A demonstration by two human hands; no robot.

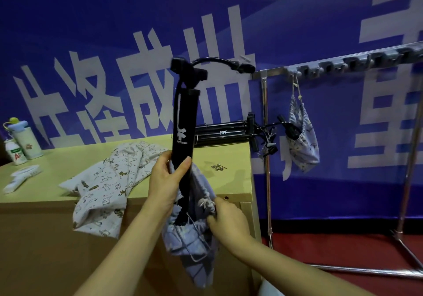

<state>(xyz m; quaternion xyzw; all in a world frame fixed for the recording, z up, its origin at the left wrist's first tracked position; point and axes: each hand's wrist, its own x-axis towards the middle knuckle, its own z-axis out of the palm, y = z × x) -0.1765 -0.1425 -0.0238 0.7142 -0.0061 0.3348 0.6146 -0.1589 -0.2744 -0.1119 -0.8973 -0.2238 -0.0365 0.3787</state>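
The pump (184, 124) stood upright before the table (233, 181), its lower end inside the bag (194, 250); the left hand (167, 181) held its middle, and the right hand (226, 218) pinched the bag's mouth just to the right. On the table lay a pile of cloth (109, 176) left of the pump, small needles (218, 167) right of it, other pumps (219, 133) at the far edge and two bottles (23, 140) at the far left. Right of the table stood a rack (265, 103) with a second bag (302, 140) hanging from it, and a banner (91, 43) behind everything.
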